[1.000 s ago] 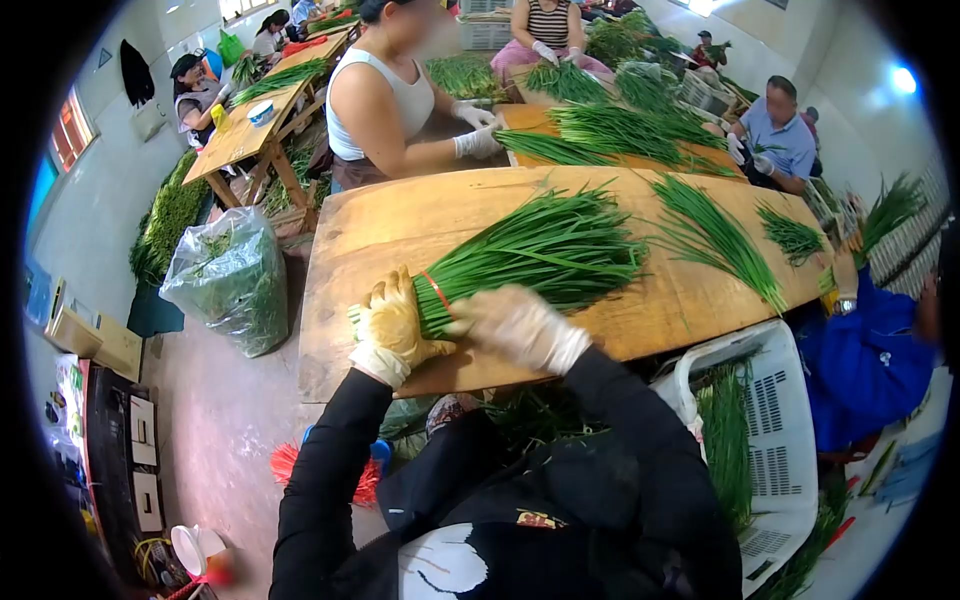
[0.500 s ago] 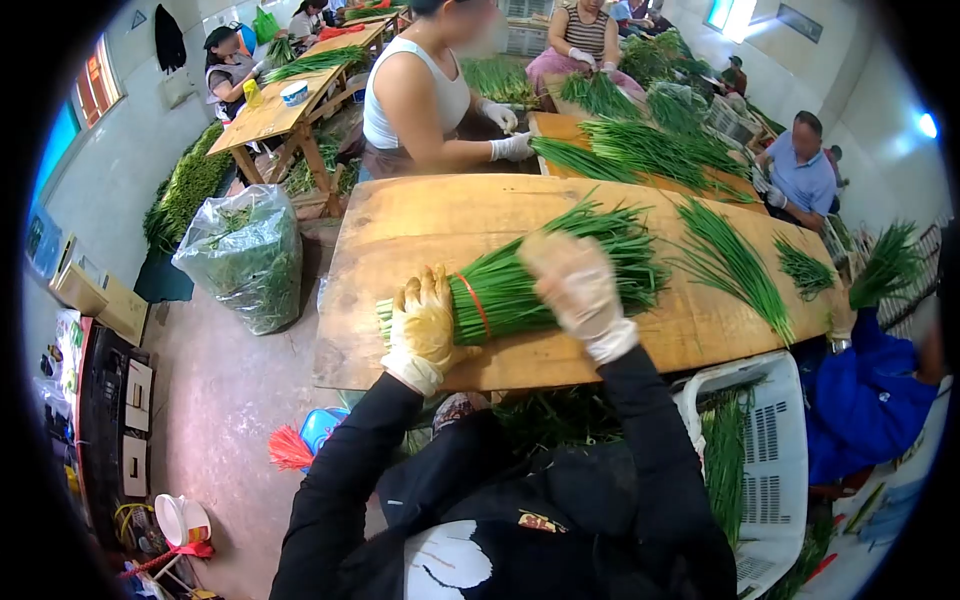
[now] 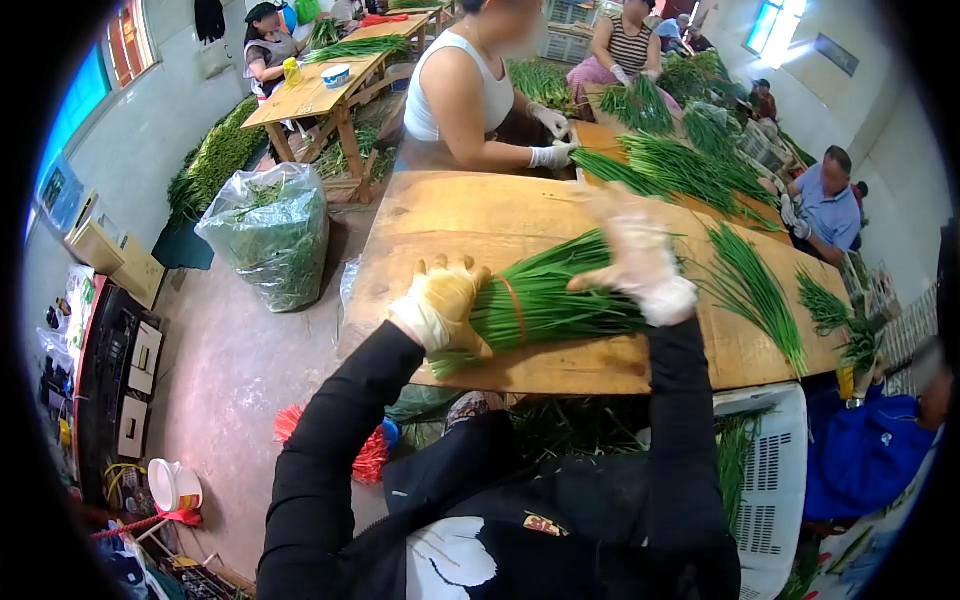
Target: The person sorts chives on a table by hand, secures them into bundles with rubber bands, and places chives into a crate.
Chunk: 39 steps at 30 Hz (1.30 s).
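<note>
Head view looks down on a wooden table point(image 3: 440, 215) with a banded bundle of chives point(image 3: 555, 295) lying across its near half, cut ends toward 8 o'clock and tips toward 2 o'clock. The left hand point(image 3: 445, 300), in a yellowish glove, is closed around the cut end of the bundle, just beside the red band point(image 3: 514, 308) and close to the table's near edge. The right hand point(image 3: 640, 255), in a clear glove, rests on top of the leafy part with fingers loosely spread, not gripping. Bare board lies open at 11 o'clock of the bundle, up to the far edge. At 3 o'clock two loose heaps of chives point(image 3: 760, 290) lie on the same table, the farther one near the right-hand edge. A white crate point(image 3: 775, 480) sits below the near edge at 5 o'clock. One clear bag of trimmings point(image 3: 270, 235) stands on the floor at 9 o'clock, off the table's left edge. Across the far edge a person in a white top point(image 3: 460, 95) works with two white gloves.
</note>
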{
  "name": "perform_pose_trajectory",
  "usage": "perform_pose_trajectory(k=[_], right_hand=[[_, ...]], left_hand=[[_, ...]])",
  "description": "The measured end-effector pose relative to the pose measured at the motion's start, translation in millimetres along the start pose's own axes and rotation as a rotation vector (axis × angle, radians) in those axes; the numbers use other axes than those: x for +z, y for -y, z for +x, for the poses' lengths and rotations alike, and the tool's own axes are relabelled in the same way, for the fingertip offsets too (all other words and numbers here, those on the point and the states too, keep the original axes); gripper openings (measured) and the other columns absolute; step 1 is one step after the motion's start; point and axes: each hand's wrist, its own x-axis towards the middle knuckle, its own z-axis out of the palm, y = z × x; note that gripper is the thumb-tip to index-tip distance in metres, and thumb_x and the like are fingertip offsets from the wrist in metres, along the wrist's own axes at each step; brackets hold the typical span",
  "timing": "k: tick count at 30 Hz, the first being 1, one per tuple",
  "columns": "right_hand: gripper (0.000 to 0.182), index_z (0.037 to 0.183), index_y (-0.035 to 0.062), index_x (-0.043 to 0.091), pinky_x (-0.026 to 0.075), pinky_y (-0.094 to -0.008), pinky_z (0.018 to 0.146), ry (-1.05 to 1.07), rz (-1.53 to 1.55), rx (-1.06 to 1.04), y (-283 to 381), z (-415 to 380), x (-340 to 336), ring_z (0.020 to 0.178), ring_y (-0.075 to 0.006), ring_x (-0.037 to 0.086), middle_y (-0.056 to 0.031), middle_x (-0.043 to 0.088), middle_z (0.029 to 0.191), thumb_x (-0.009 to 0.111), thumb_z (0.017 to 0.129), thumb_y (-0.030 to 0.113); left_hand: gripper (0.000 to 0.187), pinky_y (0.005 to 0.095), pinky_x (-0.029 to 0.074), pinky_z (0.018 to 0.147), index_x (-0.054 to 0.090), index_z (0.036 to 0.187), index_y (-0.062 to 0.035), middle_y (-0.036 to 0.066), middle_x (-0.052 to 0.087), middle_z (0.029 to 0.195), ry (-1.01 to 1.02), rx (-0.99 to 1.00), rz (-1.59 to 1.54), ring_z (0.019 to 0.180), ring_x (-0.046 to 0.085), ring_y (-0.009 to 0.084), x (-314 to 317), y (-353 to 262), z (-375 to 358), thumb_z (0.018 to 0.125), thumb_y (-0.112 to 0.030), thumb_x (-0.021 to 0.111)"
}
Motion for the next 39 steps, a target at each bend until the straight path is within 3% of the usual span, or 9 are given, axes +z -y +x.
perform_pose_trajectory(k=[4, 11, 17, 21, 25, 29, 34, 37, 39], right_hand=[[0.121, 0.136, 0.0126, 0.017, 0.012, -0.0554, 0.101, 0.596, -0.136, -0.175, 18, 13, 52, 0.127, -0.0314, 0.023, -0.0173, 0.034, 0.132, 0.078, 0.039, 0.052], [0.109, 0.136, 0.0144, 0.019, 0.039, -0.0364, 0.08, 0.153, -0.087, -0.14, 5, -18, 59, 0.089, -0.0226, 0.053, -0.0065, 0.054, 0.092, 0.081, 0.047, 0.03], [0.061, 0.131, 0.0187, 0.035, 0.04, -0.0311, 0.075, -0.399, -0.22, -0.157, -1, -59, 58, 0.078, -0.0143, 0.048, 0.0011, 0.049, 0.088, 0.053, 0.074, 0.007], [0.04, 0.113, 0.0238, 0.051, 0.041, -0.0364, 0.08, -0.01, -0.392, -0.217, -68, -105, 67, 0.082, -0.0158, 0.053, 0.0006, 0.054, 0.089, 0.05, 0.076, 0.007], [0.034, 0.104, 0.0151, 0.056, 0.042, -0.0386, 0.081, 0.809, -0.509, 0.677, -113, -108, 4, 0.094, -0.0231, 0.055, -0.0058, 0.058, 0.099, 0.059, 0.071, 0.007], [0.027, 0.103, 0.0095, 0.06, 0.045, -0.0315, 0.074, -0.192, -0.165, 0.216, -106, -92, -37, 0.086, -0.0243, 0.058, -0.01, 0.061, 0.092, 0.06, 0.076, 0.016], [0.039, 0.1, 0.0082, 0.058, 0.044, -0.0354, 0.072, -0.228, 0.471, -0.154, 48, -5, 34, 0.079, -0.024, 0.056, -0.0099, 0.059, 0.084, 0.061, 0.075, 0.038], [0.029, 0.091, 0.0055, 0.061, 0.044, -0.0328, 0.069, -0.188, 0.642, -0.155, 81, 10, 74, 0.078, -0.0267, 0.055, -0.0107, 0.059, 0.079, 0.066, 0.071, 0.027], [0.018, 0.079, 0.005, 0.061, 0.044, -0.0337, 0.064, -0.246, 0.579, -0.036, 82, 10, 92, 0.071, -0.0269, 0.055, -0.0102, 0.058, 0.073, 0.064, 0.073, 0.022]], left_hand=[[0.114, 0.0376, 0.039, 0.087, 0.02, 0.132, -0.0059, 0.023, 0.046, 0.118, 0.018, 0.153, -0.442, 0.107, 0.047, 0.0344, 40, 33, 13, 0.041, -0.033, 0.083], [0.111, 0.0369, 0.046, 0.074, 0.011, 0.135, -0.0065, 0.018, 0.056, 0.103, 0.046, -0.011, 0.074, 0.089, 0.057, 0.0309, -12, -15, 5, 0.051, -0.03, 0.079], [0.072, 0.0314, 0.039, 0.08, 0.032, 0.131, -0.0121, 0.001, 0.048, 0.116, -0.854, 0.147, 0.626, 0.097, 0.049, 0.0181, 18, -22, -22, 0.067, -0.022, 0.064], [0.07, 0.0347, 0.028, 0.097, 0.031, 0.131, -0.0101, 0.005, 0.038, 0.13, -0.54, 0.083, 0.609, 0.112, 0.04, 0.0204, 97, 8, -51, 0.071, -0.029, 0.06], [0.063, 0.037, 0.029, 0.097, 0.039, 0.125, -0.0104, 0.006, 0.043, 0.124, -0.481, 0.128, 0.11, 0.112, 0.041, 0.0216, 71, -6, -75, 0.07, -0.031, 0.062], [0.048, 0.0387, 0.03, 0.096, 0.049, 0.112, -0.0105, 0.007, 0.051, 0.111, -0.71, 0.177, 0.151, 0.109, 0.044, 0.0234, 29, 10, -59, 0.074, -0.036, 0.061], [0.088, 0.0386, 0.023, 0.102, 0.04, 0.123, -0.0032, 0.02, 0.038, 0.127, -0.336, 0.039, 0.31, 0.122, 0.032, 0.0332, 32, 3, -1, 0.057, -0.056, 0.067], [0.102, 0.0388, 0.022, 0.103, 0.034, 0.125, 0.0019, 0.024, 0.034, 0.129, 0.109, 0.038, 0.216, 0.124, 0.028, 0.0354, 23, -2, 10, 0.05, -0.056, 0.071], [0.107, 0.0398, 0.022, 0.102, 0.028, 0.127, 0.0053, 0.024, 0.034, 0.129, 0.038, 0.031, 0.128, 0.122, 0.03, 0.0359, 27, 3, 4, 0.049, -0.053, 0.073]])
